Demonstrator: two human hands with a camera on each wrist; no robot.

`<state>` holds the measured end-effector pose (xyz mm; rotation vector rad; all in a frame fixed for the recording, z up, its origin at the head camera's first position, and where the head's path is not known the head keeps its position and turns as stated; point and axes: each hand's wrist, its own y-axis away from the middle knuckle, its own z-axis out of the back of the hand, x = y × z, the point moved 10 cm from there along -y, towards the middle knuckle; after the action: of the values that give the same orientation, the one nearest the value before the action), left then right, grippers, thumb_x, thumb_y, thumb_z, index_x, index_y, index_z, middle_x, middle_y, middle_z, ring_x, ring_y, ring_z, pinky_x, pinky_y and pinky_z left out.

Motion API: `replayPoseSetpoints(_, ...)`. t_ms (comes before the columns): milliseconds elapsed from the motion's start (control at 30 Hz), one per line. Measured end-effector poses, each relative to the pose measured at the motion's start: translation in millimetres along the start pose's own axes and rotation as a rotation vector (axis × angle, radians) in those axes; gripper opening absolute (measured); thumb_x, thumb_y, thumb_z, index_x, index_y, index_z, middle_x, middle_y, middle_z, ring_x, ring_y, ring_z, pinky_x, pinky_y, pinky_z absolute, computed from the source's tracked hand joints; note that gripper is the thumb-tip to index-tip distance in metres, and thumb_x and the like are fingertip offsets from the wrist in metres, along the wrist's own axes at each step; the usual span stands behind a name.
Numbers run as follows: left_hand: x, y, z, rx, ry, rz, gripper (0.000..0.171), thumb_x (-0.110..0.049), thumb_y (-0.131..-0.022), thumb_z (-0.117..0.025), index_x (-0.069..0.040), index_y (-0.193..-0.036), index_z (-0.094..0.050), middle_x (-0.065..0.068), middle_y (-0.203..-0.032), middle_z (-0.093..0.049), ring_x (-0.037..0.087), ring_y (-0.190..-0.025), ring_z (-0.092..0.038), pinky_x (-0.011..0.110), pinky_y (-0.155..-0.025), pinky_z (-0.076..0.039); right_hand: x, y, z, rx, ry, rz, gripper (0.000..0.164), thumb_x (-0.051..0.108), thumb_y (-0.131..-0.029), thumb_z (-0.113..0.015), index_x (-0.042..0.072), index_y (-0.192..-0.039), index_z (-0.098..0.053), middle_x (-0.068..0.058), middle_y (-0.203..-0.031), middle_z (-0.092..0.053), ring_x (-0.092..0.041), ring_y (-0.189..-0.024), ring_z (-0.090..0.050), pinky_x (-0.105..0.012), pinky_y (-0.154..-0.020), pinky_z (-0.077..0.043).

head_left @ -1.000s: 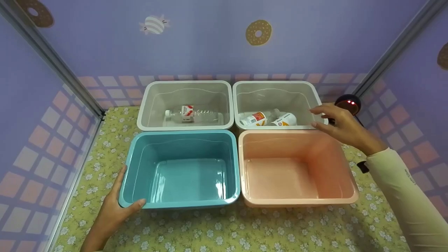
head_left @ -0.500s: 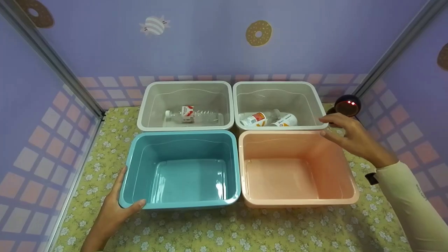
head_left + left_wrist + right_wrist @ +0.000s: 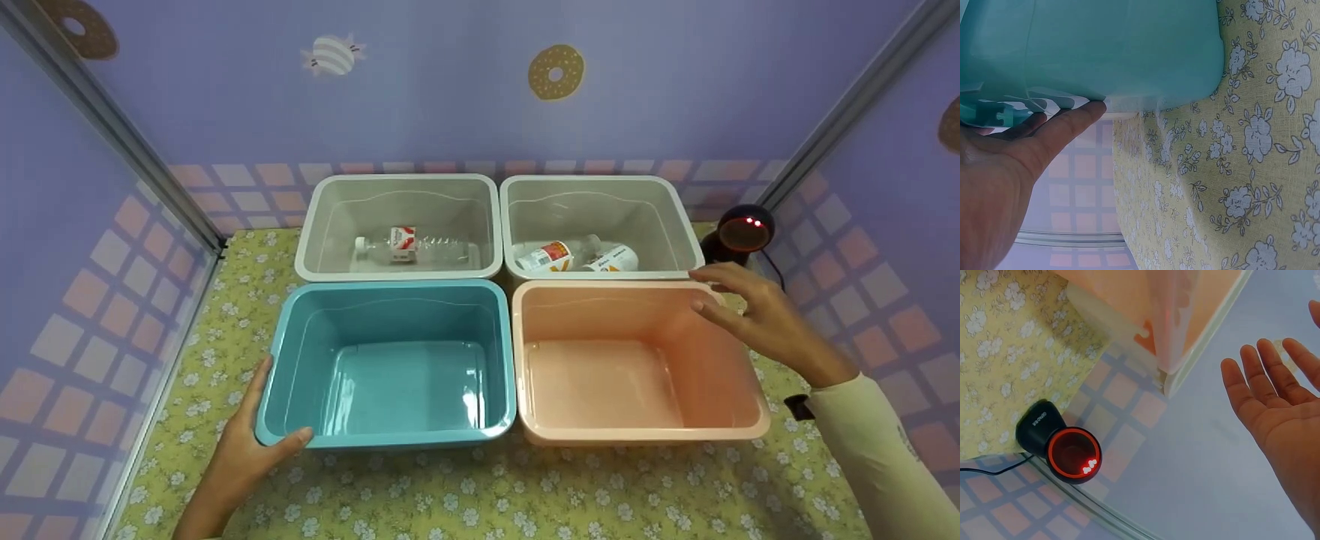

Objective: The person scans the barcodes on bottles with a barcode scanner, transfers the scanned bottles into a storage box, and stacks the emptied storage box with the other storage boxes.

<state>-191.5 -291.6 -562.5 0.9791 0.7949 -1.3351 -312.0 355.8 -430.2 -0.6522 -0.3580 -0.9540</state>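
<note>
In the head view my left hand (image 3: 238,457) rests against the front left corner of a blue plastic tub (image 3: 409,390). Its thumb lies at the front rim, and its extended fingers touch the outer side wall, as the left wrist view also shows. My right hand (image 3: 761,322) hovers over the back right corner of a peach tub (image 3: 600,382), holding nothing, fingers spread. Behind the blue tub, a white tub (image 3: 300,255) contains a clear plastic bottle (image 3: 405,245) with a red and white label. The other white tub (image 3: 686,225) contains two labelled bottles (image 3: 547,256).
A black scanner-like device (image 3: 1072,453) with a glowing red ring stands beyond the right hand, its cable running along the wall. Purple walls (image 3: 450,90) enclose the back and sides. A yellow flowered cloth (image 3: 465,495) covers the table under the tubs.
My right hand has moved from beside the back right white tub toward me and slightly right, over the peach tub's corner. The left hand and the tubs have stayed put.
</note>
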Motion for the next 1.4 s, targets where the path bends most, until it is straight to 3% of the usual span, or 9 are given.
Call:
replayPoseSetpoints(100, -0.4, -0.4, -0.1, -0.002, -0.003, -0.002, 0.114, -0.019, -0.102, -0.080, -0.041, -0.178, 0.002, 0.031, -0.180, -0.013, 0.065, -0.144, -0.048, 0.060, -0.100, -0.059, 0.9, 6.4, -0.7, -0.025, 0.003, 0.009, 0.046, -0.008, -0.095, -0.081, -0.002, -0.139, -0.073, -0.015, -0.140, -0.071, -0.003, -0.128, -0.060, -0.009, -0.104, -0.045)
replayPoseSetpoints(300, -0.4, 0.9, 0.0, -0.010, -0.003, -0.004, 0.114, -0.018, -0.101, -0.080, -0.040, -0.178, 0.001, 0.031, -0.179, -0.016, 0.064, -0.142, -0.050, 0.048, -0.097, -0.062, 3.2, 21.1, -3.4, -0.066, -0.044, 0.019, 0.051, -0.015, -0.092, -0.080, -0.006, -0.141, -0.070, -0.019, -0.143, -0.069, -0.003, -0.135, -0.058, -0.012, -0.106, -0.047)
replayPoseSetpoints(533, 1.1, 1.4, 0.8, -0.005, -0.006, 0.009, 0.114, -0.020, -0.102, -0.080, -0.041, -0.178, 0.003, 0.030, -0.180, -0.012, 0.066, -0.146, -0.044, 0.057, -0.100, -0.060, 1.1, 37.4, -5.8, -0.095, -0.058, -0.003, 0.056, -0.016, -0.090, -0.080, -0.002, -0.143, -0.071, -0.023, -0.142, -0.068, -0.003, -0.134, -0.060, -0.013, -0.107, -0.048)
replayPoseSetpoints(833, 1.8, 0.6, 0.3, -0.008, 0.011, 0.009, 0.114, -0.019, -0.101, -0.081, -0.042, -0.178, 0.001, 0.027, -0.181, -0.011, 0.063, -0.146, -0.046, 0.044, -0.097, -0.061, -0.6, 60.7, -5.6, -0.115, -0.038, -0.028, 0.060, -0.014, -0.093, -0.080, 0.004, -0.148, -0.069, -0.021, -0.143, -0.066, 0.002, -0.132, -0.059, -0.012, -0.108, -0.047)
replayPoseSetpoints(1067, 0.4, 0.4, -0.4, -0.008, -0.007, -0.008, 0.114, -0.020, -0.101, -0.081, -0.044, -0.177, 0.000, 0.024, -0.182, -0.008, 0.064, -0.149, -0.042, 0.064, -0.106, -0.054, -0.9, 81.2, -1.6, -0.193, -0.043, -0.017, 0.061, -0.022, -0.086, -0.079, -0.005, -0.144, -0.068, -0.025, -0.144, -0.065, 0.000, -0.135, -0.058, -0.013, -0.111, -0.045)
replayPoseSetpoints(1233, 1.4, 1.0, -0.1, -0.013, -0.008, -0.001, 0.114, -0.019, -0.101, -0.081, -0.043, -0.177, 0.001, 0.027, -0.181, -0.012, 0.065, -0.146, -0.045, 0.063, -0.104, -0.057, -4.4, 97.6, -3.4, -0.245, -0.086, -0.020, 0.067, -0.030, -0.082, -0.076, -0.009, -0.145, -0.066, -0.029, -0.144, -0.062, -0.004, -0.136, -0.061, -0.017, -0.112, -0.047)
replayPoseSetpoints(1400, 1.6, 1.6, 0.1, -0.015, -0.010, -0.005, 0.113, -0.020, -0.101, -0.080, -0.044, -0.177, 0.000, 0.028, -0.181, -0.012, 0.067, -0.145, -0.045, 0.068, -0.102, -0.057, -11.8, 112.7, -10.3, -0.268, -0.143, -0.079, 0.070, -0.031, -0.086, -0.072, -0.010, -0.151, -0.059, -0.026, -0.151, -0.056, -0.008, -0.141, -0.058, -0.018, -0.113, -0.048)
